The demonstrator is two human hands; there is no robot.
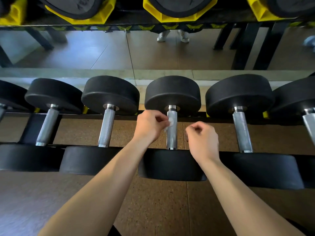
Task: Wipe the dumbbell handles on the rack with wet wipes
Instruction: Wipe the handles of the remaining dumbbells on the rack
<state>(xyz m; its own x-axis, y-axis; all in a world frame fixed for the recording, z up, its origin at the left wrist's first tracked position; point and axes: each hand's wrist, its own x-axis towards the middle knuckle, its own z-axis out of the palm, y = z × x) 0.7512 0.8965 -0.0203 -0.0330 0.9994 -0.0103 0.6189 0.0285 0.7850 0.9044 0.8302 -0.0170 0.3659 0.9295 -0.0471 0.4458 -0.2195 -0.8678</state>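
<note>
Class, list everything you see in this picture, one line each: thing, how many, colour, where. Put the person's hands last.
dumbbells: six, black ends and silver handles, in a row on the lower rack; the outer two cut off
rack: one, black, under the dumbbells
cradles: four in view, yellow, top shelf, holding black weights
wipe: one, white, against the fourth dumbbell's handle from the left
mirror: one, behind the rack
shoes: one pair, white, in the mirror
floor: brown, speckled
left hand: fingers pinch the wipe
right hand: fingers curled, empty, right of that handle
</note>
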